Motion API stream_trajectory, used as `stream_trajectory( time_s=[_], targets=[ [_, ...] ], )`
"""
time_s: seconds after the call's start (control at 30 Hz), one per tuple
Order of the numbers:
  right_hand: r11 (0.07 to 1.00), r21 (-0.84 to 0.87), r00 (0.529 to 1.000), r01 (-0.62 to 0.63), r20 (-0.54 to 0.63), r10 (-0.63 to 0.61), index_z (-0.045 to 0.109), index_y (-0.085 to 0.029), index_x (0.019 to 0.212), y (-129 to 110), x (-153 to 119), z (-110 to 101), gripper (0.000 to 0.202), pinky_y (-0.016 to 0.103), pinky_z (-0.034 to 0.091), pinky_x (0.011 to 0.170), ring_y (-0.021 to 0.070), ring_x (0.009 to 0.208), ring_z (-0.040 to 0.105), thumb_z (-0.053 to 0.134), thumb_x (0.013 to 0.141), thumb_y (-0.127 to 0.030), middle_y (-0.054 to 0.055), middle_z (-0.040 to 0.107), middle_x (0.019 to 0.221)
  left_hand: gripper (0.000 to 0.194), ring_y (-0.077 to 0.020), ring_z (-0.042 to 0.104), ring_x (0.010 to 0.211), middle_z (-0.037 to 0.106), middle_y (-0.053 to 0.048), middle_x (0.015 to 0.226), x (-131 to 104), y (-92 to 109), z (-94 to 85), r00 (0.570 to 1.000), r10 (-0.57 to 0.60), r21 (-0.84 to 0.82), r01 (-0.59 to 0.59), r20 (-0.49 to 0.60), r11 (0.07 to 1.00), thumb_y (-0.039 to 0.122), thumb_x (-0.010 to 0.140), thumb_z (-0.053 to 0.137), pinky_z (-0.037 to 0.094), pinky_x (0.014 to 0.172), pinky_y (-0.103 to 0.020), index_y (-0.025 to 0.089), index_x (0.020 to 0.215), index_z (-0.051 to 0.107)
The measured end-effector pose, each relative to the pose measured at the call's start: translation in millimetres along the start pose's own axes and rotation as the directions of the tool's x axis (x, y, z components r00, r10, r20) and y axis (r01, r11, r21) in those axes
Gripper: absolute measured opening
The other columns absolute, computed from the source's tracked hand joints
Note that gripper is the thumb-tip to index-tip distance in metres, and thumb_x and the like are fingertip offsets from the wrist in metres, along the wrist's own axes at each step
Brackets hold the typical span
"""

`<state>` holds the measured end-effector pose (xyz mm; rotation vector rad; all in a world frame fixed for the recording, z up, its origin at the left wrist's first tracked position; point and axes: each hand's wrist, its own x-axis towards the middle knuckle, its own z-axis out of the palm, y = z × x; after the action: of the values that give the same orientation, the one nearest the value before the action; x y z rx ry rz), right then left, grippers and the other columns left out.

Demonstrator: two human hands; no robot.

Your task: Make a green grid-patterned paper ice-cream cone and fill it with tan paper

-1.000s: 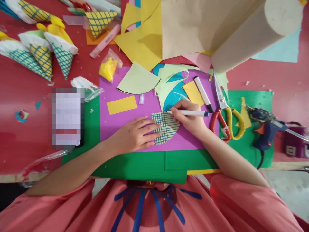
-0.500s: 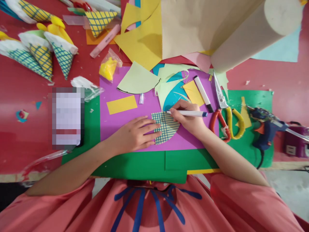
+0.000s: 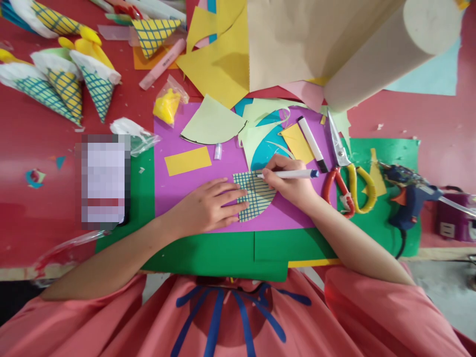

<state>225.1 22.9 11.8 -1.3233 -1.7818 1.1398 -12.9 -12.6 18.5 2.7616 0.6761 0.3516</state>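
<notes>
Head view. At centre frame, on a purple rectangular paper sheet (image 3: 182, 196): a pale green quarter-circle of paper (image 3: 256, 191) with blue ruled lines, curved edge toward lower right. Left hand (image 3: 210, 206), nearer the cross-hatched side: flat, fingers slightly parted over the left edge, nothing gripped. Right hand (image 3: 292, 186), nearer the side with crosswise lines only: pinched around a slim white marker (image 3: 295, 174) with a blue end. Marker's long axis nearly level across the frame, tip leftward at the quarter-circle's upper edge; contact too small to tell. Farther right: red-and-yellow-handled metal scissors (image 3: 341, 157).
</notes>
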Motion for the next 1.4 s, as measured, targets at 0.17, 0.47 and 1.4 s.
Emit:
stream_trajectory(
  time_s=[0.17,0.47,1.4],
  targets=[
    [1.000,0.003,1.000,0.008,0.017,-0.008,0.052,-0.018,0.063,-1.0,0.2,-0.3,0.018,0.024,0.037,0.052,0.0085,0.051,0.046,0.057,0.080,-0.020,-0.003,0.054,0.055,0.027,-0.0229,0.056,0.116,0.065,-0.005,0.126,-0.2,-0.2,0.5,1.000,0.000,0.001,0.000,0.008,1.000,0.029,0.092,0.057,0.046,0.104,-0.043,0.023,0.116,0.068],
    [1.000,-0.017,0.999,0.026,0.027,-0.025,0.050,-0.018,0.060,-0.7,-0.1,0.8,0.019,0.023,0.035,0.051,0.0076,0.049,0.042,0.055,0.078,-0.019,-0.005,0.050,0.051,0.027,-0.0234,0.057,0.115,0.066,-0.005,0.124,-0.1,-0.1,0.6,1.000,0.006,0.001,-0.006,-0.007,1.000,0.029,0.092,0.057,0.048,0.103,-0.044,0.023,0.115,0.068],
    [0.998,-0.055,0.992,0.005,0.126,0.002,0.042,-0.019,0.055,-4.7,-0.6,-1.0,0.021,0.022,0.027,0.046,0.0065,0.047,0.032,0.050,0.074,-0.021,-0.006,0.040,0.049,0.025,-0.0231,0.056,0.115,0.066,-0.005,0.124,-0.3,-0.3,0.8,1.000,0.004,0.000,-0.004,-0.015,1.000,0.028,0.092,0.057,0.047,0.103,-0.044,0.023,0.113,0.069]
  ],
)
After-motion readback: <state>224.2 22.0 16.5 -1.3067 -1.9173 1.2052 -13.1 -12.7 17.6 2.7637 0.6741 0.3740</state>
